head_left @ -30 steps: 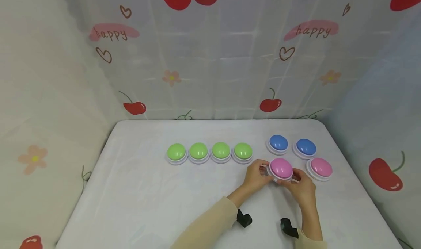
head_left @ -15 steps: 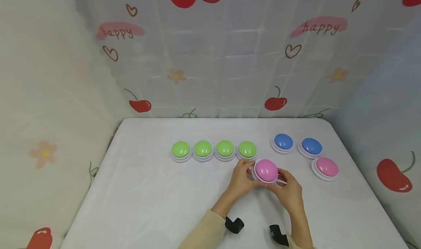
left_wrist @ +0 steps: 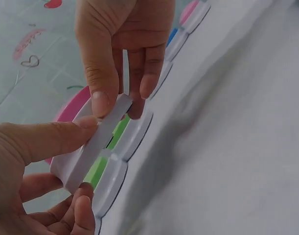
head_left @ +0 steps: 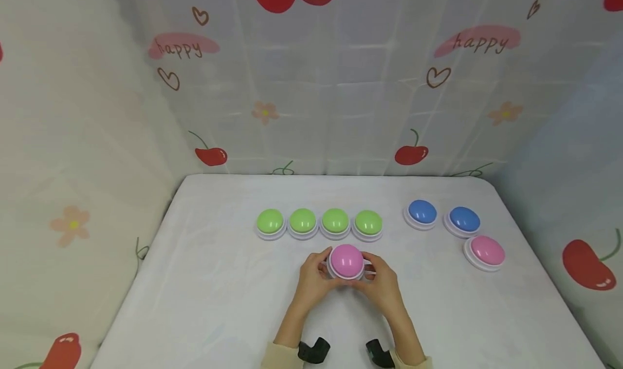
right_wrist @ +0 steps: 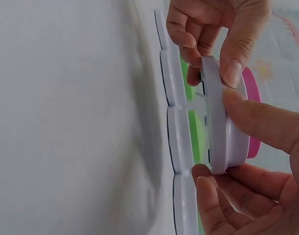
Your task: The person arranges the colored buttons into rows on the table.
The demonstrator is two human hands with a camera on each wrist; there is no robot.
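Both hands hold one pink push button (head_left: 347,260) with a round white base, raised over the table in front of the green row. My left hand (head_left: 310,282) grips the base's left side, and my right hand (head_left: 382,285) grips its right side, thumbs meeting at the near edge. In the left wrist view the white base (left_wrist: 85,156) is tilted, with the thumb along its rim. The right wrist view shows the fingers beneath the base (right_wrist: 218,117) and its pink dome (right_wrist: 254,142) on the far side.
Several green buttons (head_left: 336,221) stand in a touching row behind the hands. Two blue buttons (head_left: 422,211) and another pink button (head_left: 488,250) sit at the right of the white table (head_left: 219,282). A patterned curtain (head_left: 321,104) hangs at the back.
Both hands have carried the pink button leftward from beside the other pink one to in front of the green row. The view has shifted slightly.
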